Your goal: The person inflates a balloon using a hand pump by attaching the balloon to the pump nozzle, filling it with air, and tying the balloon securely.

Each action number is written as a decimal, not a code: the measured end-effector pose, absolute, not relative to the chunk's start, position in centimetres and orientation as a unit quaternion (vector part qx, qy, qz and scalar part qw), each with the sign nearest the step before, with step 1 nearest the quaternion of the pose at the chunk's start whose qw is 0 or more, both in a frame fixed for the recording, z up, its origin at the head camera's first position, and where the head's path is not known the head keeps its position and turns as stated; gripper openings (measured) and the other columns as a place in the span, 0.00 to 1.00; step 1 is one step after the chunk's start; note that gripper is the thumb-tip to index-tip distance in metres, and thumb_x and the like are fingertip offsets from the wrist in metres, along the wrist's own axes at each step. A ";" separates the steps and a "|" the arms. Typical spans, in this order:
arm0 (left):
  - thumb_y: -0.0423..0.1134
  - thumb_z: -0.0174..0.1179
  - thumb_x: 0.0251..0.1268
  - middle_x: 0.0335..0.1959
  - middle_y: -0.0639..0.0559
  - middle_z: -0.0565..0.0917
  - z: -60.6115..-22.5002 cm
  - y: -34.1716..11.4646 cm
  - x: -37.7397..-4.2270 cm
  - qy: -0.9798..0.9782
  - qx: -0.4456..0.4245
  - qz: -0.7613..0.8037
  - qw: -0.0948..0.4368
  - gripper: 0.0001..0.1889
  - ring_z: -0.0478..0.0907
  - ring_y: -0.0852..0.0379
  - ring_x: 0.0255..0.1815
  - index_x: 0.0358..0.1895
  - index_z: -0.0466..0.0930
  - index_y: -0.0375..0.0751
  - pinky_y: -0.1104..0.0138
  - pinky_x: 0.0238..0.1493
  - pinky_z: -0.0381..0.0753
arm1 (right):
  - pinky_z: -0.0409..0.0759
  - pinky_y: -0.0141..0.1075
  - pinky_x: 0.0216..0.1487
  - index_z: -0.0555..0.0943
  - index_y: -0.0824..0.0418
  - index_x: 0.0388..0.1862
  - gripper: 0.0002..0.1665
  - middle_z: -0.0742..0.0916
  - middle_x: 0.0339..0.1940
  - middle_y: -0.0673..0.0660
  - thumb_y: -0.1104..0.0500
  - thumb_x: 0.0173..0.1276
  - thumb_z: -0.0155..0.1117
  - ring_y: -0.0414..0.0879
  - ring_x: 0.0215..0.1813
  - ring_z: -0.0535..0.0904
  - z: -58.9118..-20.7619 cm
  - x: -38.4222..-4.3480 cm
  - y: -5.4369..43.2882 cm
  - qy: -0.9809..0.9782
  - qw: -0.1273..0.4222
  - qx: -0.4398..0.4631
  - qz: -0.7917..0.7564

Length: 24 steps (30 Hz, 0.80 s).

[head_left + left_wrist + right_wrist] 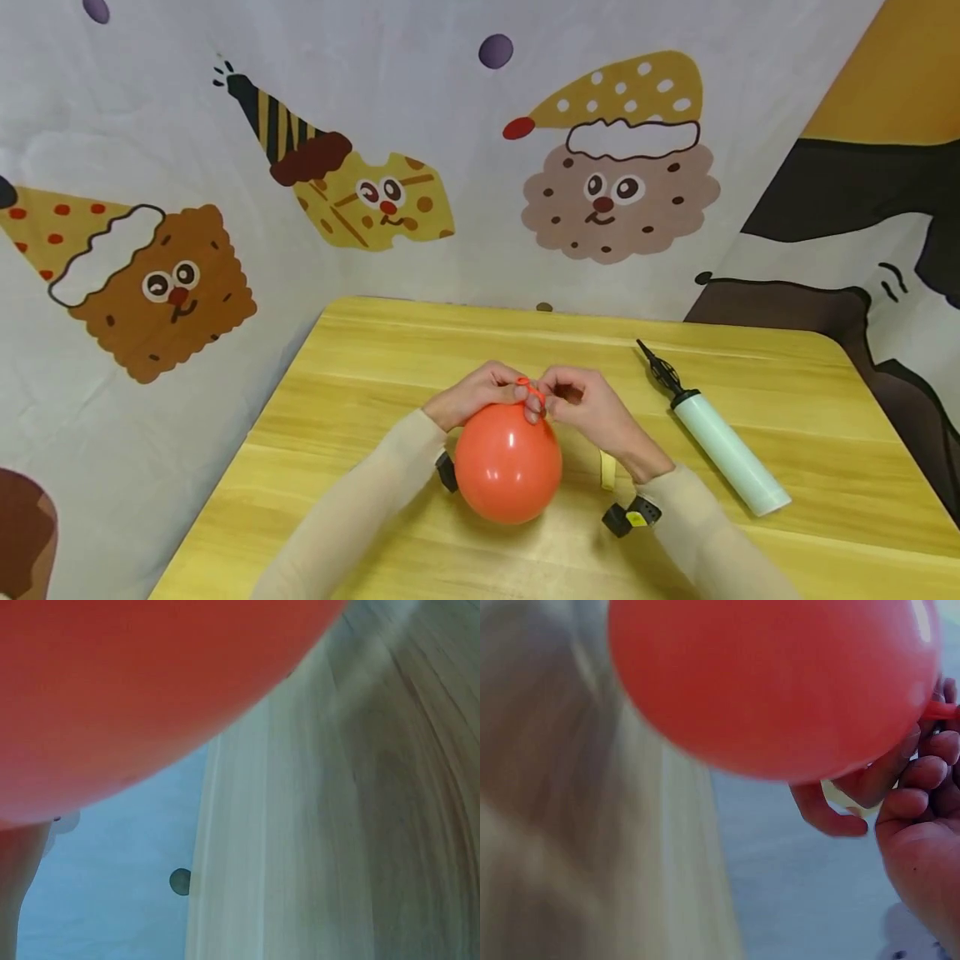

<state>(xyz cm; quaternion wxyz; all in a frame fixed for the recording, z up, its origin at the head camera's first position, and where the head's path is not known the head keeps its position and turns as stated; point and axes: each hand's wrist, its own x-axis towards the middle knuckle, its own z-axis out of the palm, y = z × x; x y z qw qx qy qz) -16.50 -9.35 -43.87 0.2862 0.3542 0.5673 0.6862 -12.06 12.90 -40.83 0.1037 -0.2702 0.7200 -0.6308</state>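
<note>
My left hand and right hand, fingers curled in, both pinch the neck of the orange balloon — it bulges toward me, neck pointing away, neither hand nearer.

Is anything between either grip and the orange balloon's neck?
Nothing visible: the left grip and the right grip both touch the neck of the orange balloon directly. The hand pump lies off to the right, out of the way.

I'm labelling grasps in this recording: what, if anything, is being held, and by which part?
The orange balloon is held by its neck, in the fingers of both the left hand and the right hand.
</note>
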 end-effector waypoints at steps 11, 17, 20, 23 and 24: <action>0.53 0.64 0.73 0.36 0.56 0.90 -43.9 -8.7 -17.1 0.593 0.322 0.684 0.276 0.10 0.83 0.56 0.49 0.38 0.92 0.56 0.57 0.58 0.82 | 0.78 0.48 0.59 0.79 0.65 0.38 0.05 0.84 0.39 0.59 0.63 0.74 0.61 0.55 0.49 0.79 -41.1 -13.0 14.0 0.691 0.179 -0.250 -0.654; 0.48 0.62 0.74 0.37 0.55 0.90 -43.7 -8.5 -17.3 0.598 0.313 0.683 0.279 0.09 0.82 0.55 0.48 0.39 0.93 0.57 0.57 0.54 0.84 | 0.81 0.50 0.57 0.81 0.65 0.36 0.09 0.85 0.40 0.59 0.60 0.73 0.67 0.55 0.48 0.79 -40.6 -13.4 14.7 0.712 0.191 -0.247 -0.629; 0.44 0.62 0.75 0.37 0.53 0.90 -43.4 -8.1 -17.1 0.606 0.301 0.686 0.268 0.10 0.83 0.54 0.48 0.40 0.94 0.49 0.55 0.54 0.85 | 0.80 0.51 0.57 0.82 0.64 0.35 0.06 0.85 0.39 0.59 0.62 0.73 0.65 0.54 0.49 0.79 -40.8 -13.5 15.1 0.711 0.184 -0.249 -0.632; 0.37 0.60 0.75 0.36 0.52 0.90 -43.0 -7.6 -16.8 0.617 0.279 0.691 0.251 0.12 0.84 0.53 0.47 0.45 0.90 0.32 0.53 0.55 0.85 | 0.81 0.45 0.52 0.82 0.60 0.33 0.05 0.85 0.37 0.57 0.65 0.70 0.61 0.51 0.47 0.79 -41.1 -13.6 15.4 0.716 0.166 -0.233 -0.637; 0.34 0.60 0.75 0.36 0.51 0.91 -42.9 -7.5 -16.7 0.623 0.269 0.693 0.244 0.12 0.85 0.54 0.47 0.47 0.89 0.27 0.54 0.56 0.85 | 0.82 0.43 0.49 0.81 0.60 0.32 0.05 0.85 0.36 0.57 0.66 0.69 0.60 0.50 0.44 0.79 -41.3 -13.6 15.4 0.718 0.159 -0.225 -0.639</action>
